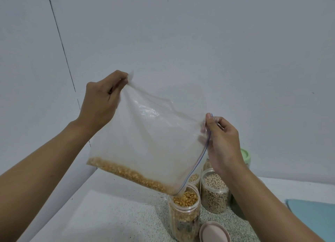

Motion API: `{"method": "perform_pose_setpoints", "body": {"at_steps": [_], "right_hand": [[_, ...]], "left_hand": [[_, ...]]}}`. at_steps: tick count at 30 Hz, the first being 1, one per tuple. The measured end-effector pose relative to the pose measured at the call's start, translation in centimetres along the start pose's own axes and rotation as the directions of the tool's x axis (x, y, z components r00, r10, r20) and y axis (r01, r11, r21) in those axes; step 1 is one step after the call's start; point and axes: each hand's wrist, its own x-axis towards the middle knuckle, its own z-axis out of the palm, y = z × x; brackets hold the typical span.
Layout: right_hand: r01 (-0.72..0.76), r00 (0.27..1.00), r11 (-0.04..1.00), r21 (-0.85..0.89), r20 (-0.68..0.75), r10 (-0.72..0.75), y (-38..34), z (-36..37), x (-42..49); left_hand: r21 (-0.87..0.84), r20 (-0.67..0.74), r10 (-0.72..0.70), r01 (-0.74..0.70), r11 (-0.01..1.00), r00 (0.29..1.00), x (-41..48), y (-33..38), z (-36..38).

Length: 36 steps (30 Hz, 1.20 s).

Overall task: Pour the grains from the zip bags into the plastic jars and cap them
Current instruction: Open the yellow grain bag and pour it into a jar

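Speckled counter [117, 214], pale wall [199, 42] — left hand [101, 100], right hand [223, 142], each pinch-gripped on the zip bag [154, 142].

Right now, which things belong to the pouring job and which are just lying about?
In the job: bag, held by left hand and right hand; corn jar under it; pink lid; uncapped bean jar.
Lying about: green-lidded jar; teal mat.

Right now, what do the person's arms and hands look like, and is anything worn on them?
The left hand and right hand are bare: no gloves, rings or watch in view. The left forearm and right forearm are uncovered too; no sleeve reaches into the picture.
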Motion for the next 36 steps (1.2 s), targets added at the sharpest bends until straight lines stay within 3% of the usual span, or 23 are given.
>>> {"method": "perform_pose_setpoints", "body": {"at_steps": [11, 23, 27, 31, 36], "right_hand": [[-0.01, 0.999, 1.0, -0.002, -0.052, 0.01, 0.8, -0.9, -0.2], [0.077, 0.989, 0.997, -0.025, -0.128, -0.079, 0.9, 0.1, -0.7], [0.064, 0.988, 0.997, -0.043, -0.14, -0.069, 1.0, 0.2, -0.5], [0.071, 0.99, 0.994, -0.083, -0.119, -0.081, 1.2, 0.3, -0.5], [0.047, 0.986, 0.996, -0.073, -0.156, -0.058, 0.8, 0.2, 0.0]], "left_hand": [[0.006, 0.049, 0.036, -0.036, 0.999, 0.998, 0.2, 0.7, 0.4], [-0.041, 0.126, -0.018, 0.023, 0.999, 0.992, -0.3, 1.2, 1.6], [-0.048, 0.081, -0.065, 0.069, 0.996, 0.995, -0.1, 1.3, 1.6], [-0.058, 0.163, -0.024, 0.034, 0.998, 0.986, -0.4, 1.8, 2.1], [-0.066, 0.108, -0.051, 0.058, 0.996, 0.993, 0.2, 1.5, 1.8]]}}
